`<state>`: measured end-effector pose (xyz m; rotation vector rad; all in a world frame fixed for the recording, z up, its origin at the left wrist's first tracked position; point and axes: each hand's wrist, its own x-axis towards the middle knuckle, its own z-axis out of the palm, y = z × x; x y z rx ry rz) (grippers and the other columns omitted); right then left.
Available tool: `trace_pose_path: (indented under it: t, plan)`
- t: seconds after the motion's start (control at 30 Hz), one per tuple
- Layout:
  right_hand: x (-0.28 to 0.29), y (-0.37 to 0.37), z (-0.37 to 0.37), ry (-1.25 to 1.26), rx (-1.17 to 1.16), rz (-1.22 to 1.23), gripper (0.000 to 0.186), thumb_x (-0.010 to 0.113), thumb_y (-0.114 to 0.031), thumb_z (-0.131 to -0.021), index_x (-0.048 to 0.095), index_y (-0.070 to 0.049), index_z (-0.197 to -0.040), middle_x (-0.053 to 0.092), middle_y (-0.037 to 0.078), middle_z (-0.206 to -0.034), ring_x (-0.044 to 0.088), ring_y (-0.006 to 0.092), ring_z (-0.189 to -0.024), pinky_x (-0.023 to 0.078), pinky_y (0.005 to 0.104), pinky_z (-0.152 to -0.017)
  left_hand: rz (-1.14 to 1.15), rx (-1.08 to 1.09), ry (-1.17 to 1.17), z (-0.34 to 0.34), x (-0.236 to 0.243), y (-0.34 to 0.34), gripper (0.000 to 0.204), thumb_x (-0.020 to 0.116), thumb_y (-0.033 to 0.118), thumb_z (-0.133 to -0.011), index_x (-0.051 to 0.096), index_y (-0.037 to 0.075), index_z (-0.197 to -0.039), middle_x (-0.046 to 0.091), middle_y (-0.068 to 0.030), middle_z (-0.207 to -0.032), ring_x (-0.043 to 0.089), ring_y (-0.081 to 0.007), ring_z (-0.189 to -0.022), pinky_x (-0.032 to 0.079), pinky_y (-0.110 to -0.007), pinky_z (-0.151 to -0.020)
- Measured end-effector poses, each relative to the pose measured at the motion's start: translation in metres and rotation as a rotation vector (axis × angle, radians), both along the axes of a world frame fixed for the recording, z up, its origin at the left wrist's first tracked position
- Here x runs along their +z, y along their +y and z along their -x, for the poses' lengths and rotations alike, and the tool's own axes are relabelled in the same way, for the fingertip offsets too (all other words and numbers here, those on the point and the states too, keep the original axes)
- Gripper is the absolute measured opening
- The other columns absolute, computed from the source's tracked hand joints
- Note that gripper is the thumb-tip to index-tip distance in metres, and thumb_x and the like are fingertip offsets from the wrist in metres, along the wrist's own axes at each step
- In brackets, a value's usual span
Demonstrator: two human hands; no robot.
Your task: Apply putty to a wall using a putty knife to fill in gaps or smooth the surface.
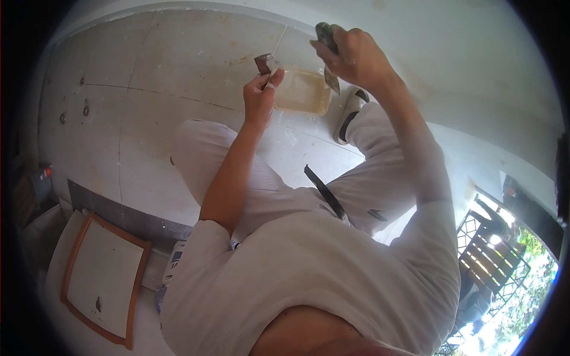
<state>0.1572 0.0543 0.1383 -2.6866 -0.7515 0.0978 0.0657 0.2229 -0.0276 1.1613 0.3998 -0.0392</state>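
Note:
My left hand (259, 102) pinches a flat reddish-brown piece (262, 62) smeared with white; I cannot make out its exact kind. It is held just off the left rim of a shallow beige plastic tub (328, 102) on the floor. Up and to the right, my right hand (354, 57) is wrapped round the dark green handle of a putty knife (333, 83). The knife's blade points down past the tub's right side. Whitish residue shows inside the tub. The two hands are apart.
A pale wall (475, 77) rises close on the right. My shoe (351, 113) rests beside the tub. A wood-framed white panel (107, 276) is at lower left, and a bright opening with a slatted bench (490, 255) at lower right.

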Motion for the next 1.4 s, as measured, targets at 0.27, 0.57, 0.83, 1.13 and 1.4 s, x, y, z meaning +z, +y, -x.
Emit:
trace_pose_path:
  t: [0.27, 0.57, 0.83, 1.13, 1.4]
  plan:
    - [-0.011, -0.015, -0.009, 0.078, -0.222, 0.021, 0.043, 0.065, -0.030, -0.089, 0.055, 0.004, -0.066, 0.059, 0.019, -0.059, 0.058, 0.0323, -0.051, 0.048, 0.0409, -0.054, -0.002, 0.087, -0.019, 0.013, 0.014, -0.013, 0.032, 0.071, 0.027, -0.090, 0.070, -0.004, -0.081, 0.052, 0.0028, -0.077, 0.040, -0.0062, -0.071, 0.031, -0.024, -0.062]
    - [-0.013, -0.023, -0.001, 0.255, -0.441, -0.002, 0.040, 0.064, -0.030, -0.087, 0.063, 0.005, -0.068, 0.065, 0.020, -0.066, 0.066, 0.0355, -0.065, 0.052, 0.0413, -0.066, 0.021, 0.128, 0.025, 0.009, 0.012, -0.015, 0.032, 0.070, 0.025, -0.091, 0.069, -0.006, -0.083, 0.056, 0.0006, -0.081, 0.043, -0.0070, -0.076, 0.034, -0.024, -0.067]
    - [-0.030, -0.035, 0.014, -0.019, -0.410, -0.114, 0.045, 0.066, -0.032, -0.088, 0.060, 0.009, -0.070, 0.060, 0.020, -0.057, 0.060, 0.0274, -0.047, 0.048, 0.0368, -0.050, 0.066, 0.124, -0.013, 0.006, 0.005, -0.021, 0.031, 0.069, 0.024, -0.091, 0.070, -0.007, -0.090, 0.059, -0.0007, -0.085, 0.048, -0.0075, -0.082, 0.038, -0.024, -0.074]
    - [-0.004, -0.035, 0.047, -0.113, -0.481, -0.219, 0.032, 0.068, -0.026, -0.087, 0.058, 0.003, -0.076, 0.061, 0.020, -0.061, 0.062, 0.0390, -0.057, 0.050, 0.0420, -0.056, 0.202, 0.140, -0.050, 0.002, 0.007, -0.030, 0.031, 0.067, 0.022, -0.092, 0.069, -0.009, -0.097, 0.062, -0.0029, -0.092, 0.050, -0.0080, -0.089, 0.039, -0.024, -0.080]
    - [-0.016, -0.055, 0.060, -0.316, -0.530, -0.329, 0.027, 0.069, -0.024, -0.088, 0.058, -0.002, -0.078, 0.058, 0.013, -0.053, 0.059, 0.0346, -0.047, 0.047, 0.0392, -0.047, 0.219, 0.096, 0.054, 0.000, 0.002, -0.044, 0.036, 0.067, 0.024, -0.093, 0.067, -0.010, -0.103, 0.065, -0.0076, -0.099, 0.056, -0.0125, -0.094, 0.042, -0.025, -0.088]
